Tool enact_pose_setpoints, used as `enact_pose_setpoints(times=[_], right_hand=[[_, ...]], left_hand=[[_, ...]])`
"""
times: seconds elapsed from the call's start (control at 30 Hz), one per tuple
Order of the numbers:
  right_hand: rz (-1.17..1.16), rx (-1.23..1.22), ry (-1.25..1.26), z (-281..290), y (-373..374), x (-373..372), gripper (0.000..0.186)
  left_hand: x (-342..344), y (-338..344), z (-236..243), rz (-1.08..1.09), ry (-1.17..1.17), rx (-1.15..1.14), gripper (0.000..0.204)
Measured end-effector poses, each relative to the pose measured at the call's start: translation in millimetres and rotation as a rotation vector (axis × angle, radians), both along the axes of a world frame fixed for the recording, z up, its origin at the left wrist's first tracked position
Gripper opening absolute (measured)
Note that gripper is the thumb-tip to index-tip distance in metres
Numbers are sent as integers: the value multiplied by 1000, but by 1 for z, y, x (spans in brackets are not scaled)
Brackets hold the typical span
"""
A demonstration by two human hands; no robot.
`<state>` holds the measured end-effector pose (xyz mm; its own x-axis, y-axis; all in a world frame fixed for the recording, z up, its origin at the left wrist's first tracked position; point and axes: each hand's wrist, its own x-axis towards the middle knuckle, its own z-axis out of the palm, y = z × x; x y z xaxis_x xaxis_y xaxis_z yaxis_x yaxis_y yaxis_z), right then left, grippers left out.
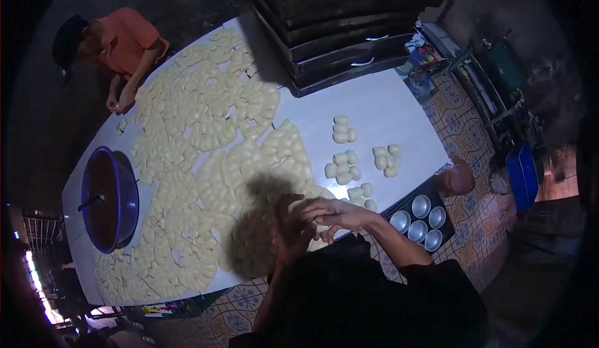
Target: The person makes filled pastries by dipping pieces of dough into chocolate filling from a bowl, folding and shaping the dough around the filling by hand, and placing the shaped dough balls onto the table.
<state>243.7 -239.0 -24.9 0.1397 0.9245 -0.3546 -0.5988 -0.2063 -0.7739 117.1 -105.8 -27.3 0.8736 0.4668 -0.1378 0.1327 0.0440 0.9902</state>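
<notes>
Close together, my two hands meet above the table's near edge, in front of my body. My left hand [288,231] is mostly in shadow, with its fingers bent toward the right one. From the right, my right hand [334,214] reaches across with curved fingers against the left. Whatever sits between them is hidden. Beneath and beyond spreads a wide layer of pale dough pieces [231,176], many touching one another. Just right of my hands lie small clusters of smooth dough pieces [342,168], with another cluster [387,159] farther right.
A blue basin [128,201] stands on the white table [380,108] at the left. Dark stacked trays [349,52] rise at the far side. Several round metal tins sit in a dark tray [409,216] at right. Across the table, a person in orange [132,42] handles something small.
</notes>
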Motion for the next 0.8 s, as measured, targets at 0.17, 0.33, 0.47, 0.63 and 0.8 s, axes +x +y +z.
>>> enact_pose_setpoints(times=[0.17,0.33,0.47,0.63,0.8], right_hand=[[-741,-282,-631,5,1,97,33],[-915,-343,-752,-106,-21,188,42],[-661,-571,-1070,-109,-19,190,45],[-519,-596,-1493,-47,0,155,36],[-101,58,-1412,-34,52,44,33]], left_hand=[[13,5,4,285,-264,-165,69],[-4,31,-20,424,-134,101,59],[-49,49,-44,494,-60,235,52],[-89,61,-81,497,-12,285,43],[-55,37,-44,617,-57,24,20]])
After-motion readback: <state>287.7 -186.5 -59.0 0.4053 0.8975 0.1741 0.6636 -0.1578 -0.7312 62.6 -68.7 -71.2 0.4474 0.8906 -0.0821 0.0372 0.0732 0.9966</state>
